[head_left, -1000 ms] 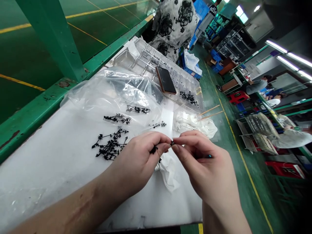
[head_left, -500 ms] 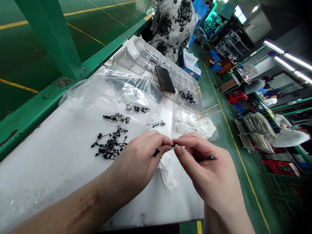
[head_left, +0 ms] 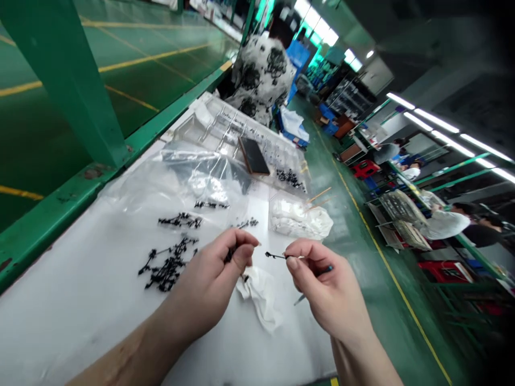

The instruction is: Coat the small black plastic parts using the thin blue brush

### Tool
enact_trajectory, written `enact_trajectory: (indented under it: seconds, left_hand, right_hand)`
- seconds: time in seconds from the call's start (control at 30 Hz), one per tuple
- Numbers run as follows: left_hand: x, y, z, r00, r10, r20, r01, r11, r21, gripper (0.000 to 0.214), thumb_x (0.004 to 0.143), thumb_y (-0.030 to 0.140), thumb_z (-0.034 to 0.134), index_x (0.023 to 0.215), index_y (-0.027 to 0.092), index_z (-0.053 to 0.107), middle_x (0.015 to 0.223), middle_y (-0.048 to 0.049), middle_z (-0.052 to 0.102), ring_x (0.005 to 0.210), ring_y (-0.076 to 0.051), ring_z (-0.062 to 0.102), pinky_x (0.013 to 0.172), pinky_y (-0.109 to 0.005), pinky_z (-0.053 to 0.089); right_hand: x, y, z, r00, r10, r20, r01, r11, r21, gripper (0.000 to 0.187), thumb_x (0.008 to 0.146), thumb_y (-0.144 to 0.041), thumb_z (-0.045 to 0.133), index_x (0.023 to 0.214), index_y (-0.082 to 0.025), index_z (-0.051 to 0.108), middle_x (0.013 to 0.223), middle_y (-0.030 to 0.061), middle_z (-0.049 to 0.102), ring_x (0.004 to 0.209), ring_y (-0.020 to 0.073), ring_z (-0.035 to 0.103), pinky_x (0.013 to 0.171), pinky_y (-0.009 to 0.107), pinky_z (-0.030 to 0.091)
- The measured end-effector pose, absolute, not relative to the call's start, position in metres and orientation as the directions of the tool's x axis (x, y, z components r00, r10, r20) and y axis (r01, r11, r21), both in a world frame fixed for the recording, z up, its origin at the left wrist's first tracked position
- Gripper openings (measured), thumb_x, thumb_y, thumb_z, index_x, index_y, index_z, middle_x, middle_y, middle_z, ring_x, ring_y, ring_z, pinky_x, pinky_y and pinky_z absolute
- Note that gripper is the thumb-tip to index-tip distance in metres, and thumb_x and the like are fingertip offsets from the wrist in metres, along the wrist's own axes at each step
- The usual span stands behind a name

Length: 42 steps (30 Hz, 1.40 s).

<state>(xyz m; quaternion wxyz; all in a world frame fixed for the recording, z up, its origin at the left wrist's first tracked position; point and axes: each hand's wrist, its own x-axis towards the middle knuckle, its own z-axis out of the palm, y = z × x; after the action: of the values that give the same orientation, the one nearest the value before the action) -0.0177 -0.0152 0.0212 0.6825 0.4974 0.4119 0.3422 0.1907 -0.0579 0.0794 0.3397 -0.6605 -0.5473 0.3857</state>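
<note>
My left hand (head_left: 211, 279) is curled around a small black plastic piece (head_left: 230, 256), which is mostly hidden by the fingers. My right hand (head_left: 317, 287) pinches a thin black part (head_left: 276, 255) between thumb and forefinger. That hand also keeps a slim tool with a blue handle (head_left: 316, 282) and a metal tip against the palm. Tangled black sprigs of moulded parts (head_left: 169, 266) lie on the white table top (head_left: 80, 321) to the left of my hands. Further sprigs (head_left: 179, 220) lie above them, and a crumpled white cloth (head_left: 257, 297) lies under my hands.
A clear plastic bag (head_left: 193, 171) lies beyond my hands, before a clear compartment box (head_left: 241, 128) holding a dark phone (head_left: 253, 155) and black parts (head_left: 289, 179). To the right stands a clear container with white cloth (head_left: 300, 220). A green bench rail (head_left: 52, 214) runs along the left; a person in a floral top (head_left: 261, 80) stands beyond.
My hands have parted, with the right one drawing away from the left and the thin black part now showing clear of the fingers. The whole view has shifted as my head moved back.
</note>
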Motion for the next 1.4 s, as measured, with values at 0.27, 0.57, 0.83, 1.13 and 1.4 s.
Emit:
enact_trajectory:
  seconds: [0.27, 0.57, 0.83, 1.13, 1.4]
  left_hand:
    - [-0.002, -0.014, 0.027, 0.609, 0.708, -0.357, -0.359, 0.647, 0.672, 0.029, 0.101, 0.046, 0.054, 0.120, 0.026, 0.048, 0.084, 0.0051, 0.046, 0.062, -0.006, 0.035, 0.056, -0.021, 0.028]
    - [-0.004, -0.015, 0.025, 0.510, 0.793, -0.332, -0.427, 0.569, 0.703, 0.019, 0.099, 0.039, 0.062, 0.105, 0.022, 0.056, 0.086, 0.0032, 0.052, 0.068, -0.005, 0.044, 0.062, -0.019, 0.036]
    - [-0.007, -0.019, 0.022, 0.476, 0.837, -0.270, -0.344, 0.460, 0.819, 0.024, 0.099, 0.047, 0.062, 0.102, 0.024, 0.056, 0.078, 0.0058, 0.050, 0.071, -0.006, 0.046, 0.066, -0.019, 0.040]
    - [-0.010, -0.018, 0.026, 0.519, 0.837, -0.176, -0.021, 0.218, 0.976, 0.027, 0.103, 0.051, 0.051, 0.104, 0.028, 0.065, 0.096, 0.0046, 0.067, 0.089, -0.010, 0.060, 0.083, -0.025, 0.044]
    - [-0.014, -0.014, 0.027, 0.567, 0.811, -0.148, 0.024, 0.163, 0.986, 0.023, 0.099, 0.048, 0.060, 0.102, 0.028, 0.070, 0.093, 0.0060, 0.071, 0.090, -0.010, 0.064, 0.081, -0.022, 0.048]
  right_hand:
    - [0.241, 0.064, 0.124, 0.483, 0.876, 0.006, 0.334, -0.178, -0.926, 0.042, 0.088, -0.050, 0.069, 0.101, -0.011, 0.064, 0.062, -0.0040, 0.050, 0.046, 0.0046, 0.028, 0.045, 0.023, 0.025]
    - [0.206, -0.010, 0.112, 0.320, 0.943, -0.092, 0.557, -0.266, -0.787, 0.045, 0.084, -0.051, 0.076, 0.110, -0.015, 0.075, 0.086, 0.0065, 0.069, 0.050, 0.0078, 0.041, 0.043, 0.022, 0.032]
    - [0.139, -0.068, 0.062, 0.077, 0.993, -0.091, 0.546, -0.118, -0.829, 0.023, 0.096, -0.042, 0.067, 0.104, -0.022, 0.076, 0.089, 0.0036, 0.071, 0.059, 0.0092, 0.048, 0.052, 0.023, 0.038]
    - [0.163, -0.064, 0.073, -0.175, 0.966, 0.188, 0.785, 0.253, -0.565, 0.012, 0.098, -0.020, 0.064, 0.107, -0.023, 0.071, 0.099, 0.0002, 0.071, 0.073, 0.0080, 0.063, 0.061, 0.021, 0.047]
    - [0.183, -0.071, 0.084, -0.380, 0.884, 0.272, 0.888, 0.431, -0.160, 0.030, 0.100, -0.013, 0.060, 0.127, -0.025, 0.065, 0.109, 0.0014, 0.070, 0.086, 0.0145, 0.071, 0.071, 0.028, 0.052]
